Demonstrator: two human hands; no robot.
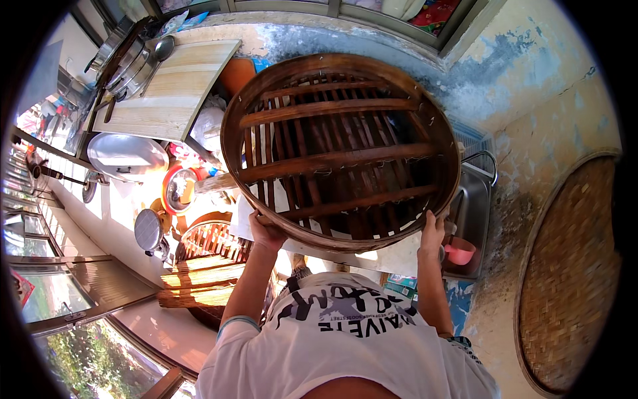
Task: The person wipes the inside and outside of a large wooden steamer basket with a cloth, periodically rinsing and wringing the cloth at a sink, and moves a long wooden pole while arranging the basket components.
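A large round bamboo steamer tray (339,158) with a slatted base spans the middle of the view, its dark brown rim tilted up before me. On the lower left of that rim, my left hand (267,234) has its fingers wrapped around the edge. My right hand (431,233) grips the lower right side of the same rim. Beneath the tray, a pale counter (369,262) shows in part. Through gaps in the slats the surface below is mostly dark and cannot be made out.
To the right, a metal sink (471,219) holds a pink dipper (459,251). A woven bamboo tray (568,279) leans by the right wall. A wooden table (172,95) bears steel pots (130,67). Another slatted bamboo basket (212,239) stands lower left, near a stool (148,229).
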